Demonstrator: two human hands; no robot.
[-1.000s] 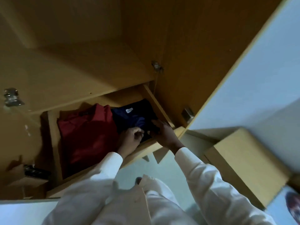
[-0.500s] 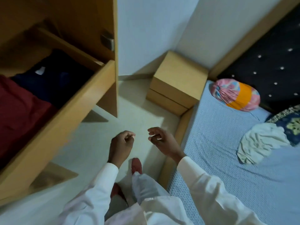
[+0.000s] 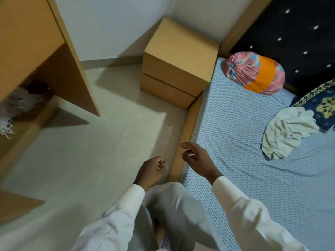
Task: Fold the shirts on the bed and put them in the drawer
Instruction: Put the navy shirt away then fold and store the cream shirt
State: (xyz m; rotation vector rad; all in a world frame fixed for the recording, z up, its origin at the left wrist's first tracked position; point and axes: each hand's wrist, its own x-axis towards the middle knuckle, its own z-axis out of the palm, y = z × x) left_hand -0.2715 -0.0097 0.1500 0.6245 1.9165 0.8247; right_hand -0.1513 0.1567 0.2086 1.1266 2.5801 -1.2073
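Since the pale shirt (image 3: 288,132) lies crumpled in a loose heap on the bed (image 3: 226,109), well in from the edge and just beside a dark patterned pillow (image 3: 324,105), it will probably handle as light, limp cloth. It is neither stiff nor breakable, and it is unlikely to slide on the woven sheet. Grabbing the middle of the heap would likely lift only a bundle. The better hold would be at the shoulders or collar, one in each hand, so the body hangs flat before folding (where those parts sit in the heap cannot be made out). Both hands are idle and hold nothing: the left hand (image 3: 152,171) hangs over the floor with fingers loosely curled in, and the right hand (image 3: 195,158) hovers over the bed's wooden rail, fingers loosely bent. Neither touches the shirt, which is well apart from them. A pink and orange bolster (image 3: 253,73) lies near the headboard, and a wooden nightstand (image 3: 179,69) stands at the bed's corner. I cannot tell whether the wooden cabinet (image 3: 27,42) at the left shows the drawer. No brand, label or writing can be read, and a small printed patch at the shirt's lower edge is too blurred to tell
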